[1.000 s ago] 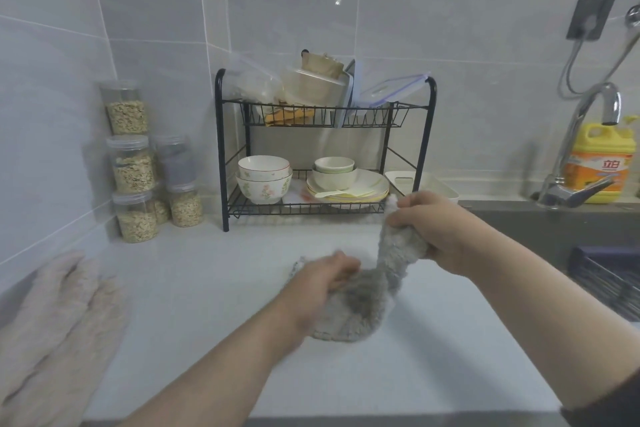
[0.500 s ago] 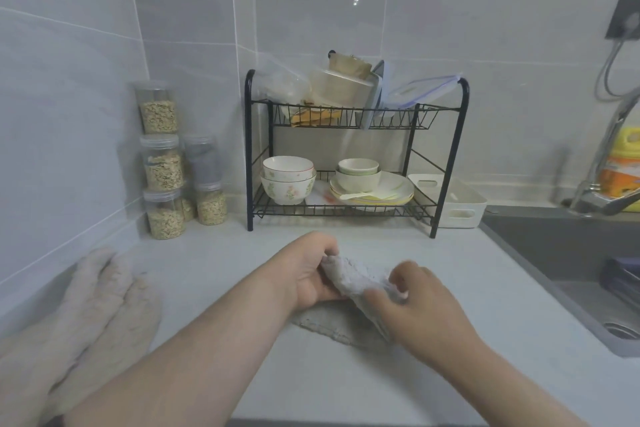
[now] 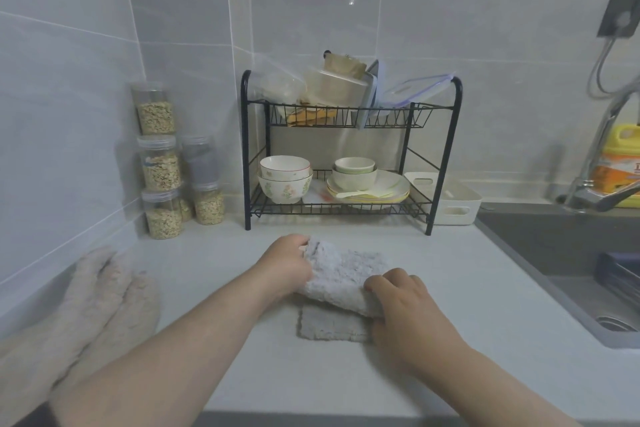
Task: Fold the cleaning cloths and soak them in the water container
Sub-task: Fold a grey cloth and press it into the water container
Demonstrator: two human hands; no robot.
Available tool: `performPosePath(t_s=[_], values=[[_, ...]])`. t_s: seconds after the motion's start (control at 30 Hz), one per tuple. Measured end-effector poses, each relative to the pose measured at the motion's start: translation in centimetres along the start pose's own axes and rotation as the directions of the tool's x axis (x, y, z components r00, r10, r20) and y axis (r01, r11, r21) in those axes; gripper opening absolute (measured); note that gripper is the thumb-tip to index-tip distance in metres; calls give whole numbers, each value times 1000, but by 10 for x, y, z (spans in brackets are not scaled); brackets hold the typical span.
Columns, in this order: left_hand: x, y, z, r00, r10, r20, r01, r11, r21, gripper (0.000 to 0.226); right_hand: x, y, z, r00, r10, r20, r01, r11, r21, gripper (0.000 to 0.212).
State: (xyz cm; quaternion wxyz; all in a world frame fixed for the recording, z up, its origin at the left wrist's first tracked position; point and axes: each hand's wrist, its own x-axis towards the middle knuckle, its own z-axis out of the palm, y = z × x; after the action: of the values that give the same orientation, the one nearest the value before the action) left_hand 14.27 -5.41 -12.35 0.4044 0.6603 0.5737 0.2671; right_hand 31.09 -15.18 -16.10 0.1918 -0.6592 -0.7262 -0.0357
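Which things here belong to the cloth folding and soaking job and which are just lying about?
Belonging to the job:
fluffy grey cleaning cloth
left hand
right hand
beige fluffy cloths
grey sink

Lying about:
black wire dish rack
clear oat jars
yellow detergent bottle
white plastic tray

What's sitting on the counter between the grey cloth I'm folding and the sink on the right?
Nothing visible. The grey cloth, held by the left hand and right hand, has bare counter between it and the sink. The white tray sits further back.
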Motion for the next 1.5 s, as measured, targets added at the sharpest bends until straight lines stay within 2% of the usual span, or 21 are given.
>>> performPosePath(t_s=[0.1,0.17,0.3,0.37,0.5,0.6,0.73,0.8,0.87,0.9,0.97,1.0,1.07,1.17,1.23,1.3,1.4,1.5], values=[[-6,-16,1,997,35,67,-34,999,-23,82,-1,8,-1,999,-2,36,-3,990,138,38],[-10,-20,0,998,31,60,-26,996,-87,86,-1,16,-5,998,11,60,-26,965,262,38],[-13,-7,-1,1000,9,-9,-11,939,-343,72,-1,27,-10,994,77,75,-97,947,307,31],[-18,-1,5,999,-18,36,31,917,-398,67,-2,30,-10,990,100,102,-127,944,304,32],[-26,-10,20,991,35,127,11,939,-344,86,-4,35,-14,984,117,136,-155,933,324,38],[-31,-15,22,985,85,148,-52,976,-211,92,-5,35,-19,977,142,160,-195,898,396,37],[-37,-19,25,981,151,119,-156,987,33,85,-7,37,-21,966,160,202,-238,857,457,28],[-34,-21,24,984,169,62,-173,983,62,66,-8,37,-19,974,131,186,-202,875,439,22],[-30,-23,20,986,166,-9,-166,986,-13,44,-10,36,-15,984,95,150,-150,898,414,18],[-28,-25,18,987,154,-52,-159,983,-93,42,-10,35,-13,987,86,135,-134,904,406,19],[-25,-27,14,986,123,-116,-151,950,-273,50,-11,35,-10,991,78,109,-115,911,395,26],[-24,-28,10,981,133,-143,-172,935,-309,51,-12,35,-9,992,71,101,-105,915,389,29],[-23,-28,3,958,243,-151,-269,944,-190,43,-14,35,-7,995,46,88,-77,920,384,32],[-23,-29,-1,930,363,64,-366,930,45,37,-17,35,-4,999,-6,51,-12,938,345,35],[-21,-34,2,904,383,191,-420,878,230,42,-17,35,-4,999,-35,35,22,948,318,38],[-20,-38,3,887,386,255,-459,801,385,46,-18,34,-4,996,-78,43,63,960,273,40],[-19,-42,2,878,370,305,-476,741,473,48,-18,32,-4,984,-151,94,131,972,193,41],[-16,-42,-1,872,341,350,-485,694,532,53,-6,33,-11,986,-145,84,118,957,265,32]])
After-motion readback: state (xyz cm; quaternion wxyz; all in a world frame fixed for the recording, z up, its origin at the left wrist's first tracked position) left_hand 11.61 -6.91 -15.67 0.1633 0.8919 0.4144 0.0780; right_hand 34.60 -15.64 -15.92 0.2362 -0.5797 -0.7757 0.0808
